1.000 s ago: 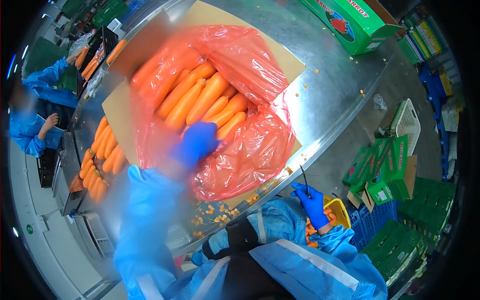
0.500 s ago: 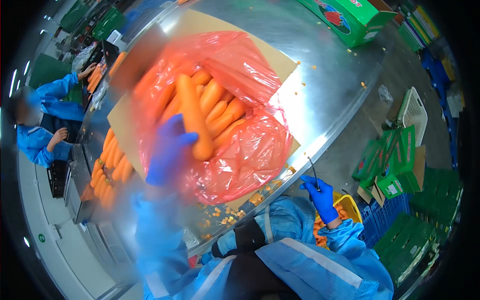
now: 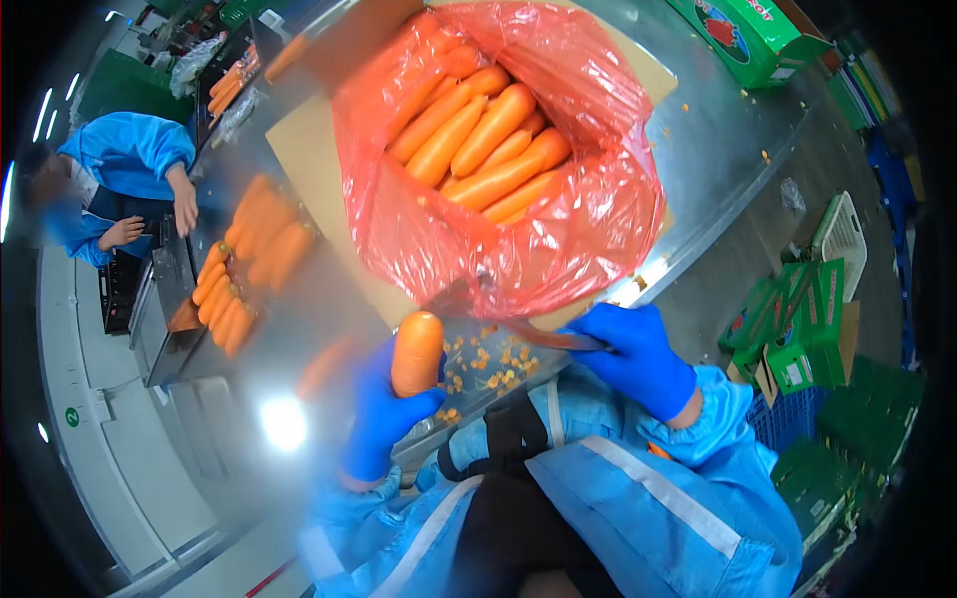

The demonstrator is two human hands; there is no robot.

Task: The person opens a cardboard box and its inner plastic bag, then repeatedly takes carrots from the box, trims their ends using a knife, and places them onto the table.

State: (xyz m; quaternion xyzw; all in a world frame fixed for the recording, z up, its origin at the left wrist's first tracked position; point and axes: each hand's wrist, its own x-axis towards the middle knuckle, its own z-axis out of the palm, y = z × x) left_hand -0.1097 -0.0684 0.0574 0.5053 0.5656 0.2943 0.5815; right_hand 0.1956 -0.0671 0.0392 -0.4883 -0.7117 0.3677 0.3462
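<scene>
My left hand (image 3: 384,417), in a blue glove, is closed around a thick carrot (image 3: 417,354) that stands nearly upright with its rounded end up. My right hand (image 3: 638,361), gloved in blue too, grips a knife (image 3: 548,338) whose blade points left toward the carrot's top. Whether the blade touches the carrot I cannot tell. Just beyond both hands, an open cardboard box (image 3: 304,164) is lined with a red plastic bag (image 3: 588,234). Inside the bag lie several carrots (image 3: 488,135). Small orange trimmings (image 3: 498,369) are scattered on the metal table between my hands.
More carrots (image 3: 221,299) lie in rows on the metal table (image 3: 718,149) at left. A co-worker (image 3: 125,164) in blue stands across there. A green carton (image 3: 748,40) sits at the far right corner; green boxes (image 3: 797,329) and a white crate (image 3: 837,234) are on the floor.
My left hand has drawn the carrot out of the bag toward my body. My right hand has brought the knife up and left, close to it. The co-worker's hands have moved.
</scene>
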